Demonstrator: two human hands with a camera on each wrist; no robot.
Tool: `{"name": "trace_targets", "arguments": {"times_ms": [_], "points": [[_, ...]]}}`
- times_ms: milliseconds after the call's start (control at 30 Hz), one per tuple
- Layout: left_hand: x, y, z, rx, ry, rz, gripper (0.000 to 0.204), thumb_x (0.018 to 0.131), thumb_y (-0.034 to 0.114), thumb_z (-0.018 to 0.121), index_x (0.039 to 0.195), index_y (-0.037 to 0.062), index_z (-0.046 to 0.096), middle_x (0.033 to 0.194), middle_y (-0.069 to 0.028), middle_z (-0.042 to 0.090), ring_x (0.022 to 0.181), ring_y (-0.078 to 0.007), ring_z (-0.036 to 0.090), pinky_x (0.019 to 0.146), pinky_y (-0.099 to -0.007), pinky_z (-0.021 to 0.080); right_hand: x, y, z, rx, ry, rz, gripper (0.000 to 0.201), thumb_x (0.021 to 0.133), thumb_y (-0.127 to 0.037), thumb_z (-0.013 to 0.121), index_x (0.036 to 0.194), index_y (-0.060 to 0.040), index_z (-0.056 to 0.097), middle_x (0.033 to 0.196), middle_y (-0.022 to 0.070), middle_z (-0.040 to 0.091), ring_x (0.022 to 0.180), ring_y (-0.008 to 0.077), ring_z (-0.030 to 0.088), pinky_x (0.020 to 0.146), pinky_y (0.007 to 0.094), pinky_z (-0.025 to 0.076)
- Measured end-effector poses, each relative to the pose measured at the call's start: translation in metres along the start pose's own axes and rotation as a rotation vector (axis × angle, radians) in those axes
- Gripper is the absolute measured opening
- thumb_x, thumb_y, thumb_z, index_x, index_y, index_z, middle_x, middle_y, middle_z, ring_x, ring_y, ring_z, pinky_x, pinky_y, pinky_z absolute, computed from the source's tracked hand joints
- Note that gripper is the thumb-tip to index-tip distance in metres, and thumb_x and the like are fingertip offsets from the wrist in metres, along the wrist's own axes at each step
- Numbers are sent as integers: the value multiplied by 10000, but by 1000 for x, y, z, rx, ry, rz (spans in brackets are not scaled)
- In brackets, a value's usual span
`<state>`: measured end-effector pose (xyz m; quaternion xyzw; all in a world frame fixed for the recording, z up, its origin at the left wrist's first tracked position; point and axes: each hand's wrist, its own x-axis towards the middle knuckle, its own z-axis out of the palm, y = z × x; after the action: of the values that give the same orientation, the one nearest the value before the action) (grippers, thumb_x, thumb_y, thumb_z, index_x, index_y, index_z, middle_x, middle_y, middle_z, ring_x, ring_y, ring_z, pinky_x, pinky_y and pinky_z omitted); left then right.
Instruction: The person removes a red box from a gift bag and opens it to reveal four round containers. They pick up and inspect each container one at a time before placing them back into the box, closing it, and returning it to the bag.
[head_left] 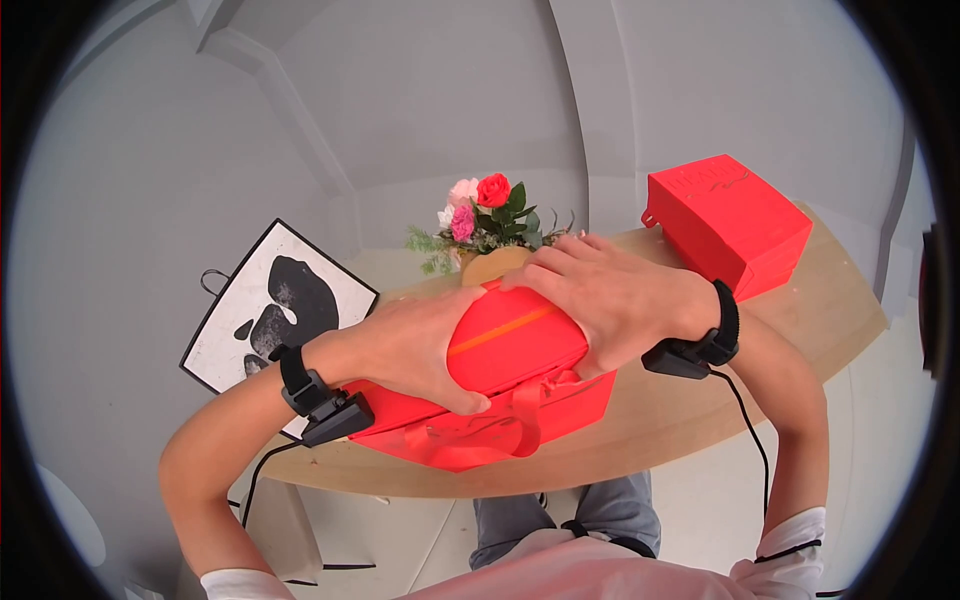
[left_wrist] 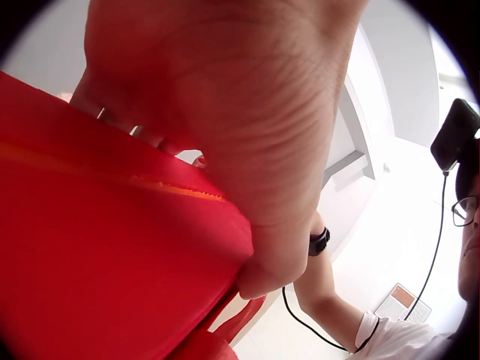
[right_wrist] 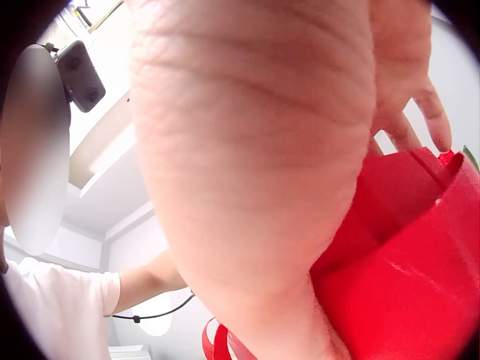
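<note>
A red box (head_left: 510, 335) with an orange stripe sits at the mouth of a red bag (head_left: 560, 415) with a ribbon handle (head_left: 527, 418). My left hand (head_left: 415, 345) spans the box's left part, thumb along the near edge and fingers over the far side. In the left wrist view the thumb (left_wrist: 274, 266) hooks over its edge by the striped face. From the right, my right hand (head_left: 620, 300) grips across the box, its fingers spread toward the far side. Red panels (right_wrist: 409, 277) show beneath that palm in the right wrist view. The right thumb is mostly hidden.
Behind the box stands a flower arrangement (head_left: 495, 215) in a round tan holder. A second red bag (head_left: 735, 225) is at the table's right. A black-and-white patterned bag (head_left: 290, 310) stands at the left. The wooden table (head_left: 680, 425) has a curved front edge.
</note>
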<state>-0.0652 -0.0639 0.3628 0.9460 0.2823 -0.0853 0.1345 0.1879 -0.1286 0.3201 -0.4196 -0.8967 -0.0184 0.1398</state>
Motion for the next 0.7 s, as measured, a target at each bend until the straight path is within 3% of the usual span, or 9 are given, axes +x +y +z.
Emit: {"name": "trace_targets", "arguments": {"times_ms": [167, 333, 433, 533, 633, 700], "points": [[-4, 6, 3, 3, -34, -17, 1208, 599, 532, 857, 1489, -50, 285, 1330, -234, 569, 1156, -336, 628, 969, -396, 514, -3, -2, 1, -11, 12, 0, 967, 573, -290, 847, 1421, -137, 408, 1257, 127, 532, 1142, 352, 524, 987, 495, 373], [-4, 3, 16, 84, 94, 8, 1099, 594, 476, 813, 1434, -50, 340, 1259, -216, 595, 1084, -356, 641, 912, -424, 516, -4, -5, 0, -17, 26, 0, 987, 572, -290, 857, 1433, -153, 394, 1271, 124, 528, 1154, 358, 523, 1011, 505, 369], [-3, -2, 19, 97, 115, -4, 1095, 582, 440, 827, 1463, 5, 345, 1299, -182, 587, 1106, -342, 638, 890, -401, 529, 0, -6, 0, -1, 3, 22, 1001, 573, -280, 857, 1445, -160, 380, 1296, 122, 515, 1190, 367, 508, 1032, 522, 366], [-1, -6, 19, 90, 103, 10, 1106, 577, 450, 835, 1453, -21, 352, 1287, -195, 591, 1109, -343, 637, 903, -406, 524, 2, 0, 4, 26, -8, 5, 1001, 570, -273, 859, 1447, -150, 392, 1320, 124, 499, 1237, 371, 477, 1044, 527, 364], [2, -10, 19, 64, 90, 13, 1112, 568, 458, 842, 1435, -51, 366, 1276, -218, 596, 1113, -342, 636, 923, -410, 518, 2, 2, 4, 24, -32, 25, 975, 566, -282, 853, 1428, -118, 428, 1316, 129, 492, 1244, 367, 460, 1049, 520, 368], [5, -14, 20, 63, 99, 47, 1091, 579, 465, 822, 1419, -67, 373, 1247, -225, 607, 1094, -351, 638, 903, -414, 519, 2, 2, 1, 21, -97, 60, 946, 594, -297, 846, 1416, -70, 437, 1326, 154, 481, 1272, 361, 424, 1126, 453, 339]]}}
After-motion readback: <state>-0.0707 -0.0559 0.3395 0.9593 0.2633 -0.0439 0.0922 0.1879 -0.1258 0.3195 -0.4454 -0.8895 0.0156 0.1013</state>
